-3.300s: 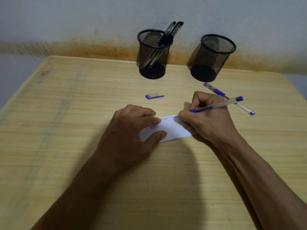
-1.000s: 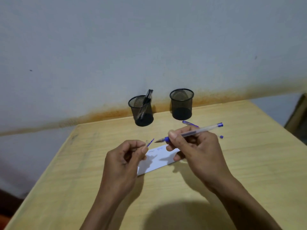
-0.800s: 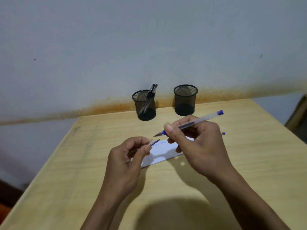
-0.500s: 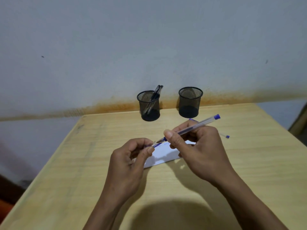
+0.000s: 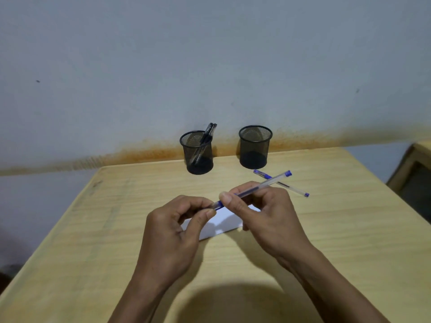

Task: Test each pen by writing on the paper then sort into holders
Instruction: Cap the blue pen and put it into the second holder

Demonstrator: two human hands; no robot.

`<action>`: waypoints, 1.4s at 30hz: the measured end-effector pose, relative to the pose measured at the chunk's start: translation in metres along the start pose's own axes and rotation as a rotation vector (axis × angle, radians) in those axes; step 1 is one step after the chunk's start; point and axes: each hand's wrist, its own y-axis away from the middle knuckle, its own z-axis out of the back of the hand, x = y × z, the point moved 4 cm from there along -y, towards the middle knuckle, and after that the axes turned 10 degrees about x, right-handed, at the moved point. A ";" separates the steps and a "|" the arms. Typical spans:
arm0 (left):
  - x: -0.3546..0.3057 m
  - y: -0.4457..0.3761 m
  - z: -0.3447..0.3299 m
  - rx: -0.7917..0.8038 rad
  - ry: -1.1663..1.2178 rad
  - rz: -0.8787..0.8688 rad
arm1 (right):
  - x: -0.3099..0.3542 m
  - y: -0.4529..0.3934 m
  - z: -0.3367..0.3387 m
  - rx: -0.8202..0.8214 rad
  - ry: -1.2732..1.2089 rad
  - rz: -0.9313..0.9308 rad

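Wall (image 5: pixel 210 66): grey, w/ a rusty-orange stain band along its foot behind the table.

Table (image 5: pixel 349 241): light wood, fills lower half of view.

Right hand (image 5: pixel 268 217): raised over table centre, thumb and fingers pinched round the barrel of the blue pen.

Left hand (image 5: pixel 172 231): raised beside the right, thumb and forefinger closed at the pen's lower-left end; the cap seems to sit between them, but it is mostly hidden, so can't tell for sure.

Left holder (image 5: pixel 197 152): black mesh cup, upright at far edge by wall. Holds dark pens (image 5: pixel 207 136), approx. two, leaning right, tops above the rim.

Right holder (image 5: pixel 254 146): black mesh cup, upright, just right of the other, apart from it. Nothing seen sticking out.

Paper (image 5: pixel 221 223): white slip flat on table, under and between both hands, partly covered by them.

Blue pen (image 5: pixel 261 185): clear barrel, blue end plug pointing up-right, tilted, held off the table above the paper.

Second pen (image 5: pixel 293 189): clear w/ blue cap, lying on table in front of right holder, behind the held pen; the two cross in view.
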 end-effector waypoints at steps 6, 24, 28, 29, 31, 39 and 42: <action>-0.001 -0.017 0.005 -0.043 -0.192 -0.025 | 0.006 0.008 0.041 -0.203 0.307 0.073; -0.018 -0.114 -0.057 0.038 -0.107 -0.028 | 0.008 -0.077 0.115 -0.411 0.449 0.309; 0.001 -0.157 -0.085 0.016 -0.218 0.034 | 0.000 -0.127 0.161 -0.588 0.094 0.179; 0.005 -0.166 -0.091 0.015 -0.237 0.054 | -0.005 -0.139 0.165 -0.597 0.053 0.151; 0.013 -0.182 -0.103 0.011 -0.258 0.084 | -0.019 -0.158 0.166 -0.609 0.022 0.086; 0.029 -0.203 -0.128 0.024 -0.264 0.105 | -0.064 -0.181 0.149 -0.550 0.178 -0.067; 0.034 -0.206 -0.129 0.027 -0.251 0.087 | -0.073 -0.182 0.146 -0.529 0.188 -0.083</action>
